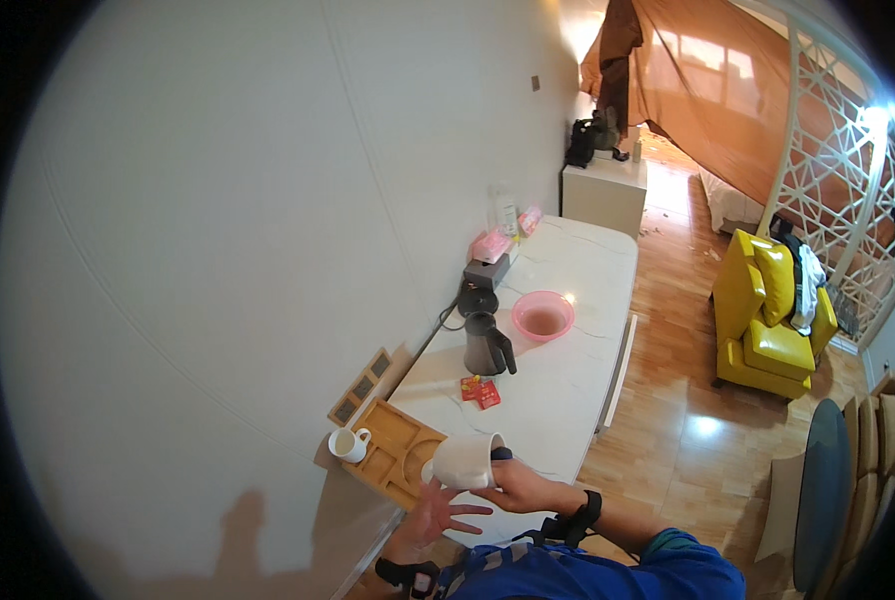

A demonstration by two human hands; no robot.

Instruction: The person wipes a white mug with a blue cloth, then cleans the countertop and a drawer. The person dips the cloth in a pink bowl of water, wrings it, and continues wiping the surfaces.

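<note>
My right hand [521, 486] grips a white mug [464, 463] by its handle side, the mug tipped on its side above the near end of the table. Just below the mug, my left hand [441, 516] is spread with its fingers apart and holds nothing. Behind both hands lies a wooden compartment tray [387, 459], partly covered by the mug. A second white mug [348, 445] stands at the tray's left corner. Beyond the tray, red and yellow packets [480, 391] lie beside a dark electric kettle [485, 346].
A pink bowl [543, 316] sits on the marble-patterned table [560, 390] right of the kettle. Pink tissue packs [492, 245], a grey box [486, 271] and a clear bottle [507, 216] stand along the wall. A yellow armchair [776, 345] is across the floor.
</note>
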